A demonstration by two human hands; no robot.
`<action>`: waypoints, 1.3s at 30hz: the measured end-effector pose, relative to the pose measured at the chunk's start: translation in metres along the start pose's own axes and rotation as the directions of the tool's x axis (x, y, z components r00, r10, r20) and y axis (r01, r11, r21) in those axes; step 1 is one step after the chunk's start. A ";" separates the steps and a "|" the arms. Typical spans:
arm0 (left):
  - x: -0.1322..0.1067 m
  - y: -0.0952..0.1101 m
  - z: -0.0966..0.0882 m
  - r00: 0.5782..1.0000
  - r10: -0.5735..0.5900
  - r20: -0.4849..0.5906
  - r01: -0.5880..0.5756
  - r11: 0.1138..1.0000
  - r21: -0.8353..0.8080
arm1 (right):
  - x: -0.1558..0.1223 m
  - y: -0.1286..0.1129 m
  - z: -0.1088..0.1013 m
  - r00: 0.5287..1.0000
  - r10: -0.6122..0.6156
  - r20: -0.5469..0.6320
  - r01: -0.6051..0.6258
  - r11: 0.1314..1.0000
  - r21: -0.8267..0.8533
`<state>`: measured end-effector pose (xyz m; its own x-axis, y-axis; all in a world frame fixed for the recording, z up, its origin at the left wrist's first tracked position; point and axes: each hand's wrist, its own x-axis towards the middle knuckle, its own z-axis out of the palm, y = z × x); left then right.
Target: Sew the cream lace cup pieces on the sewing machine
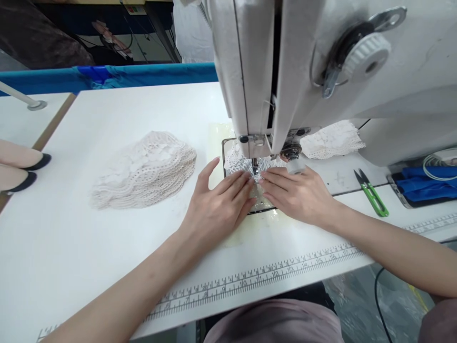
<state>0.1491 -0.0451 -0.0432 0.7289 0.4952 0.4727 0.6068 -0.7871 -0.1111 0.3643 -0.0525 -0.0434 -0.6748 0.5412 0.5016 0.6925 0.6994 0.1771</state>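
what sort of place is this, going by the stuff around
Likely a sewing workshop or garment factory: a sewing machine fills the upper right, a stack of white lace pieces lies to its left, and a ruler scale runs along the near edge of the table.

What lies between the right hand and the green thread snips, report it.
Only bare white work surface, crossed by a dark seam, lies between the right hand and the snips; the head view shows it.

Green-handled snips [377,196] near a blue cloth [421,189], white cable [436,155] over it, printed ruler [274,275] in front.
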 end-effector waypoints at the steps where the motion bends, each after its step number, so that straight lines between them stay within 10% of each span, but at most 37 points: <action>1: 0.000 0.000 0.000 1.000 -0.001 0.003 0.001 1.000 0.007 | 0.000 0.000 0.000 1.000 0.007 0.004 -0.007 1.000 -0.004; 20: 0.005 -0.011 0.010 0.998 -0.063 0.000 0.063 0.998 -0.026 | 0.002 0.003 0.002 0.988 0.077 0.136 -0.069 0.996 -0.063; 34: 0.004 -0.005 0.003 0.984 -0.165 0.062 0.160 0.985 0.068 | 0.002 0.006 -0.003 0.998 0.067 -0.003 -0.068 0.994 -0.084; 39: -0.002 0.018 -0.016 0.965 0.261 -0.033 -0.262 0.942 -0.211 | 0.002 0.007 -0.007 0.999 0.022 -0.046 -0.025 0.998 -0.063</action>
<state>0.1535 -0.0660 -0.0320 0.8513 0.2603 0.4556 0.3136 -0.9485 -0.0440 0.3696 -0.0499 -0.0356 -0.6470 0.5342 0.5440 0.7236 0.6550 0.2175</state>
